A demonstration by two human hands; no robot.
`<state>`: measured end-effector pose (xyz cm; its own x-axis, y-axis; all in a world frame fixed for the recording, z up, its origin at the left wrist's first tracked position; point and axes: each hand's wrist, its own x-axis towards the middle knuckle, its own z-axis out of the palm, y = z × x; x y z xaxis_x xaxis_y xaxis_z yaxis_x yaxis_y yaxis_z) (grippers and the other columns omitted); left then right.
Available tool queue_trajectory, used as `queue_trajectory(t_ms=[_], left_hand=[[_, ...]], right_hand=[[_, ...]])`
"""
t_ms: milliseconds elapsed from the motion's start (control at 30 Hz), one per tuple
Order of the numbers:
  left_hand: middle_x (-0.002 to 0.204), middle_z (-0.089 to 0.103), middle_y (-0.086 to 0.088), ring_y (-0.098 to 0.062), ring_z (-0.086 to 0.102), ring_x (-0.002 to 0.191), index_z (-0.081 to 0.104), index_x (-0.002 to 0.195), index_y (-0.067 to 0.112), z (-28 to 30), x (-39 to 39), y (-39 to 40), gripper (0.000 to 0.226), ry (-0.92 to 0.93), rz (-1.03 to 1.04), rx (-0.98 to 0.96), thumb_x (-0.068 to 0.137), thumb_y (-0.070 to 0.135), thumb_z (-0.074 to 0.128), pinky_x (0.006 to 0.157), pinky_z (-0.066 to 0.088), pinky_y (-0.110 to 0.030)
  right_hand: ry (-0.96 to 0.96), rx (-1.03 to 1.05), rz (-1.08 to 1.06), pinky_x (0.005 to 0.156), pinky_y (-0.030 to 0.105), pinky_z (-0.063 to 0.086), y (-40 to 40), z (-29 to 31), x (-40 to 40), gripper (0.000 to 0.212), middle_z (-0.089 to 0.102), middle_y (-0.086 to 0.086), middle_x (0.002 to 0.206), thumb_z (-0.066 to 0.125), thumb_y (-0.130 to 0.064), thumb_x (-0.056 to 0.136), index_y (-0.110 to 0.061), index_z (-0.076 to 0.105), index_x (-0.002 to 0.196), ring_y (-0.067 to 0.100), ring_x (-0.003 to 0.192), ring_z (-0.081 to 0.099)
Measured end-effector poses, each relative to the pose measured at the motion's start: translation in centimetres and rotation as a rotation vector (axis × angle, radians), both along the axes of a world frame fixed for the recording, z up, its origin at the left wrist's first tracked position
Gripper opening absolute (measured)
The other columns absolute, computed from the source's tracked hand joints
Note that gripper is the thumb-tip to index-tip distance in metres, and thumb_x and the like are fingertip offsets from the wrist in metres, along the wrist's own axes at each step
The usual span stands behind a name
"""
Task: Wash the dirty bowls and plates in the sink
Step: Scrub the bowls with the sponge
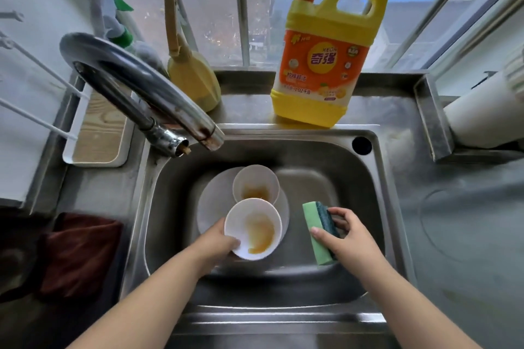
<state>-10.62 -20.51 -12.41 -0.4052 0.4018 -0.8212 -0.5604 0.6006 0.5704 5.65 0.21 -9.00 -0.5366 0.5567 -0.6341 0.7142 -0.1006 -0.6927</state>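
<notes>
Fingers [231,243] of the left hand [217,239] pinch the stained white round bowl [253,228]; right hand [344,232] grips a green rectangular sponge [318,231] at the bowl's three o'clock, long axis toward twelve.

This is a home kitchen, seen at the washing-up corner. A stainless steel sink [368,193] is set into a metal surface [453,221], with a curved chrome tap [136,79] arching over it from the left. On the far ledge stands a big yellow and orange bottle of dish soap [323,65] with a red pump, and a yellow brush [190,71] leans beside it. Behind them a barred window [241,25] looks out over buildings far below. Dirty white bowls [255,184] lie in the sink, and a dark red cloth [79,252] lies at the near left.
</notes>
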Motion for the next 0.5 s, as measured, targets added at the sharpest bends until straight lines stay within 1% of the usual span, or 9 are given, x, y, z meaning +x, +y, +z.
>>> queue_trajectory(t_ms=[67, 133, 233, 300, 333, 400, 433, 500], left_hand=[[0.114, 0.057, -0.012, -0.027, 0.057, 0.104, 0.044, 0.129, 0.022, 0.6, 0.5, 0.8, 0.060, -0.086, 0.160, 0.090, 0.085, -0.017, 0.040, 0.065, 0.056, -0.031], [0.117, 0.056, -0.010, -0.031, 0.054, 0.111, 0.043, 0.130, 0.025, 1.1, 0.8, 1.5, 0.061, -0.096, 0.252, 0.141, 0.086, -0.017, 0.042, 0.072, 0.055, -0.037], [0.114, 0.057, -0.006, -0.026, 0.054, 0.109, 0.045, 0.124, 0.027, 2.2, 1.0, 2.4, 0.060, -0.038, 0.353, 0.206, 0.085, -0.018, 0.040, 0.074, 0.057, -0.037], [0.120, 0.057, -0.007, -0.026, 0.055, 0.111, 0.045, 0.127, 0.027, 2.9, 1.0, 2.8, 0.060, 0.042, 0.356, 0.213, 0.085, -0.016, 0.040, 0.076, 0.057, -0.036], [0.121, 0.057, -0.007, -0.026, 0.055, 0.111, 0.044, 0.129, 0.027, 3.3, 0.8, 2.9, 0.059, 0.079, 0.345, 0.207, 0.086, -0.014, 0.040, 0.072, 0.057, -0.034], [0.120, 0.056, -0.008, -0.026, 0.056, 0.105, 0.043, 0.132, 0.024, 4.1, 0.4, 3.0, 0.055, 0.128, 0.327, 0.185, 0.089, -0.010, 0.041, 0.058, 0.055, -0.026], [0.120, 0.055, -0.010, -0.026, 0.057, 0.099, 0.042, 0.133, 0.022, 4.3, 0.2, 2.9, 0.052, 0.141, 0.321, 0.175, 0.090, -0.007, 0.042, 0.054, 0.053, -0.024], [0.113, 0.057, -0.012, -0.025, 0.058, 0.082, 0.042, 0.136, 0.020, 4.8, -0.1, 2.9, 0.049, 0.163, 0.304, 0.151, 0.092, -0.001, 0.043, 0.053, 0.052, -0.026]], right_hand=[[0.008, 0.003, -0.008, 0.087, 0.042, 0.055, 0.3, 0.3, 0.4, 0.057, 0.058, -0.005, 0.120, 0.083, -0.038, 0.068, -0.035, 0.051, 0.116, 0.011, 0.107, 0.058], [0.015, -0.003, -0.015, 0.087, 0.044, 0.055, 0.6, 0.6, 0.9, 0.057, 0.058, -0.005, 0.119, 0.083, -0.039, 0.068, -0.037, 0.050, 0.115, 0.014, 0.107, 0.059], [0.027, 0.007, -0.015, 0.089, 0.047, 0.053, 0.8, 1.0, 1.7, 0.056, 0.059, -0.005, 0.119, 0.083, -0.039, 0.067, -0.036, 0.051, 0.114, 0.015, 0.108, 0.060], [0.031, 0.008, -0.014, 0.088, 0.047, 0.054, 0.9, 1.2, 2.3, 0.055, 0.060, -0.005, 0.118, 0.083, -0.040, 0.067, -0.037, 0.052, 0.112, 0.015, 0.107, 0.060], [0.033, 0.004, -0.016, 0.087, 0.047, 0.054, 0.8, 1.3, 2.5, 0.054, 0.060, -0.004, 0.118, 0.083, -0.040, 0.066, -0.038, 0.053, 0.110, 0.015, 0.106, 0.061], [0.035, -0.005, -0.020, 0.086, 0.047, 0.055, 0.8, 1.4, 2.9, 0.055, 0.060, -0.002, 0.118, 0.084, -0.039, 0.066, -0.037, 0.053, 0.111, 0.015, 0.105, 0.061], [0.034, -0.008, -0.017, 0.086, 0.046, 0.055, 0.8, 1.5, 3.0, 0.056, 0.060, -0.002, 0.118, 0.083, -0.038, 0.066, -0.035, 0.053, 0.113, 0.016, 0.105, 0.061], [0.031, -0.015, -0.007, 0.083, 0.043, 0.057, 0.7, 1.7, 3.2, 0.057, 0.059, -0.002, 0.118, 0.083, -0.038, 0.068, -0.033, 0.052, 0.115, 0.016, 0.105, 0.061]])
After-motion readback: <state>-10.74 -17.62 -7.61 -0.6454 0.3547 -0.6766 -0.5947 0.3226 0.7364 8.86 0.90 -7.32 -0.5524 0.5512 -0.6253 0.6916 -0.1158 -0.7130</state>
